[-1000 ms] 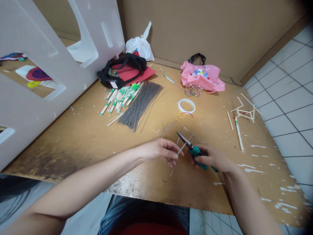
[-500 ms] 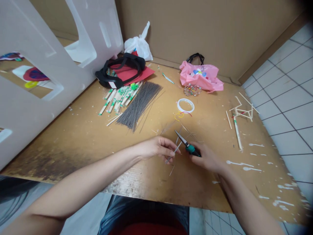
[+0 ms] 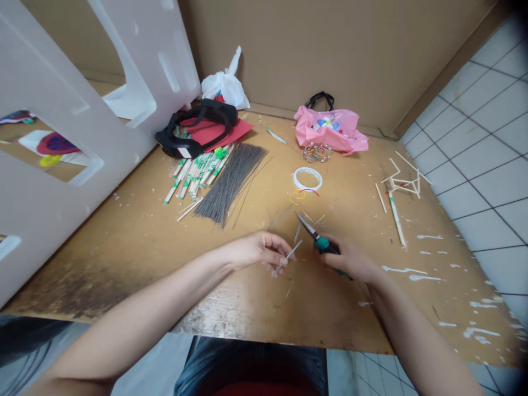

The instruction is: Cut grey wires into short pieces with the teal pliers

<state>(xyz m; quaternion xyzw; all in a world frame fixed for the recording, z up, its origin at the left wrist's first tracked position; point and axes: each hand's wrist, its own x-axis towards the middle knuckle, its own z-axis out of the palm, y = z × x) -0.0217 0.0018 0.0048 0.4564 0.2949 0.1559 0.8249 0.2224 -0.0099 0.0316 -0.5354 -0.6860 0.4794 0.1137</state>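
Left hand point(image 3: 258, 250) pinches a short wire point(image 3: 289, 256) between thumb and fingertips while right hand point(image 3: 350, 261) closes around the green-gripped pliers point(image 3: 325, 245), whose narrow tips point up and left, just beside the wire's upper end. A moment earlier the hands worked closer together and more of the green grips showed; now the right hand's fingers cover most of them, and a slightly wider gap separates the two hands.

Loose wire bits point(image 3: 315, 223) lie around the pliers tips, on the far side of the hands. Beyond them sit a white tape roll point(image 3: 307, 179) and curls of yellow and red wire point(image 3: 301, 195). Farther ahead and to the left of the hands lie a bundle of dark wires point(image 3: 231, 181) and a heap of chopsticks point(image 3: 193, 179), near red paper point(image 3: 218, 129) and a black strap point(image 3: 198, 113).

Off the right hand's side, a small stick frame point(image 3: 402, 184) rests near a loose chopstick point(image 3: 396, 220). A pink bag point(image 3: 330, 129) sits against the cardboard wall point(image 3: 330, 55). The tabletop point(image 3: 124, 258), flecked with white paint, ends in a near edge just below the hands; its right edge meets the tile floor point(image 3: 482, 165). A white plastic panel point(image 3: 82, 110) leans in at far left.
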